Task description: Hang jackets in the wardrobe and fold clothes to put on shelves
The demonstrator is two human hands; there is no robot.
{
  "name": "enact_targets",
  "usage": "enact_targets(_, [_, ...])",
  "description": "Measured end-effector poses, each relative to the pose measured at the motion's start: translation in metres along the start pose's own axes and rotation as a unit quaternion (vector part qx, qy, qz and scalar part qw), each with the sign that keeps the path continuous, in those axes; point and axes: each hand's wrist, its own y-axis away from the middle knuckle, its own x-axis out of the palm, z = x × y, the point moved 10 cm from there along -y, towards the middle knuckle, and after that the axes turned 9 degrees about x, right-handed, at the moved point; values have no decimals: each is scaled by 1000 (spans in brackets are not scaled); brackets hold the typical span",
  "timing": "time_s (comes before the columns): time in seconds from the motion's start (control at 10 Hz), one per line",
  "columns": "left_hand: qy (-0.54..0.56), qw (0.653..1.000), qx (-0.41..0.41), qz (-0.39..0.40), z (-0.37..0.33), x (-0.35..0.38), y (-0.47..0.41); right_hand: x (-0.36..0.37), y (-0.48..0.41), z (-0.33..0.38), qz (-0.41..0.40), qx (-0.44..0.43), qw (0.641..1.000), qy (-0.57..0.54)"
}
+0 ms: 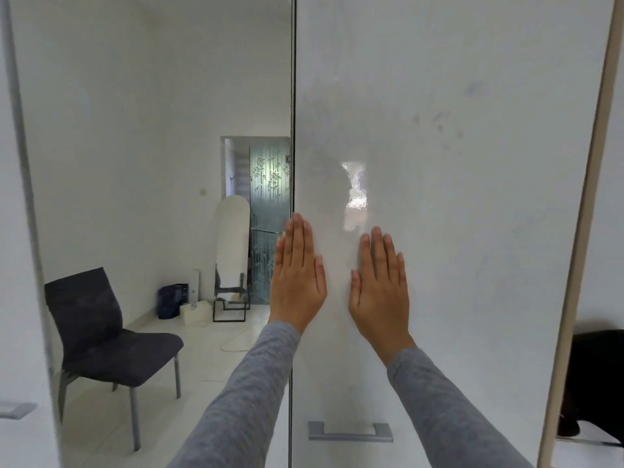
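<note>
Pressing flat on the white wardrobe door [456, 231], the left hand [297, 282] and right hand [380, 292] are held open, fingers straight and pointing up. The left hand is set at the door's left edge. The door stands upright, and its grey handle [350, 432] lies level below the hands. Something dark [594, 383] is glimpsed past the door's right edge. A dark chair [101, 336] is seen to the left.
</note>
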Motion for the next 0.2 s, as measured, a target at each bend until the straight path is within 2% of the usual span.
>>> enact_targets(0.2, [10, 998, -5, 63, -4, -5, 27, 0, 24, -4, 70, 5, 998, -3])
